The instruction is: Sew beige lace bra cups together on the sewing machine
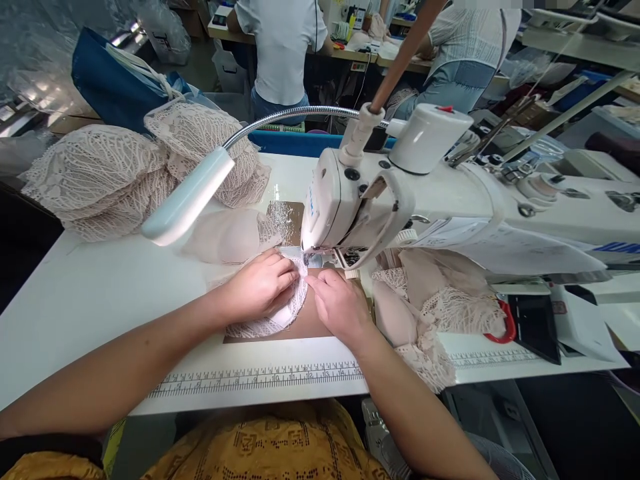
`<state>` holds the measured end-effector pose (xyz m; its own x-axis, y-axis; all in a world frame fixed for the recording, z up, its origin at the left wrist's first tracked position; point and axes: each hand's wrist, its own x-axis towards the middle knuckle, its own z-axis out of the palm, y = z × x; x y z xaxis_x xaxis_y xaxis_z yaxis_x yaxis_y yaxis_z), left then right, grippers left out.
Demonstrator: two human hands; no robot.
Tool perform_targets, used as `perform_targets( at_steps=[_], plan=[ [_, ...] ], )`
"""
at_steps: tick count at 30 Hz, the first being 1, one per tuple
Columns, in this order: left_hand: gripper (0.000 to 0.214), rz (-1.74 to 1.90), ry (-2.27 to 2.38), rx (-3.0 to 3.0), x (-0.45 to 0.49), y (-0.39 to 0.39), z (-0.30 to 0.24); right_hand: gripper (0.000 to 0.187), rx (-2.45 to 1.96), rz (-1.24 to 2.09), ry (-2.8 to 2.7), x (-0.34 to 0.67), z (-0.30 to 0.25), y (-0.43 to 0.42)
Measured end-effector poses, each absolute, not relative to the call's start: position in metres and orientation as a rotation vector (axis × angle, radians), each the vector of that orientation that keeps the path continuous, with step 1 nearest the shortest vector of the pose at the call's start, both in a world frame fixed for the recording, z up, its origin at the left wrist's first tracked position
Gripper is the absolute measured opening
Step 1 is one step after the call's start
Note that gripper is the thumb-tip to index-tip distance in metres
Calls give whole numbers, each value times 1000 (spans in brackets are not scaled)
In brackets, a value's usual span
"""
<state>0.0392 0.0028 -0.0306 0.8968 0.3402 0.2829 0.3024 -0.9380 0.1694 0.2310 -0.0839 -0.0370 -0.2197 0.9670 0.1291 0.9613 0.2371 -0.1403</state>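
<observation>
My left hand (261,285) lies curled on a pale lace bra cup (280,319), pressing it flat on the table just in front of the needle of the white sewing machine (350,200). My right hand (339,305) sits close beside it with fingers bent, pinching the edge of the same lace piece near the presser foot (306,260). More lace and a padded cup (235,235) trail off behind the left hand.
A heap of lace cups (125,170) fills the table's back left. A gooseneck lamp (187,197) hangs over the work. Sewn pieces (425,307) lie right of the machine beside red-handled scissors (505,323). A printed ruler (260,380) runs along the front edge. Two people work behind.
</observation>
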Motion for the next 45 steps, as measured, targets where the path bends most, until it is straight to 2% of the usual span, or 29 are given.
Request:
perform_targets(
  at_steps=[14,27,33,45],
  plan=[
    [29,437,391,3013,41,10,-32,40,-2006,86,-2207,226,-36,-78],
    [29,386,253,2969,39,11,-31,35,-1782,154,-2160,231,-37,-84],
    [26,445,253,2924,38,13,-29,34,-1811,135,-2239,230,-37,-83],
    [35,381,332,2929,38,13,-31,36,-1877,158,-2239,227,-35,-81]
  ],
)
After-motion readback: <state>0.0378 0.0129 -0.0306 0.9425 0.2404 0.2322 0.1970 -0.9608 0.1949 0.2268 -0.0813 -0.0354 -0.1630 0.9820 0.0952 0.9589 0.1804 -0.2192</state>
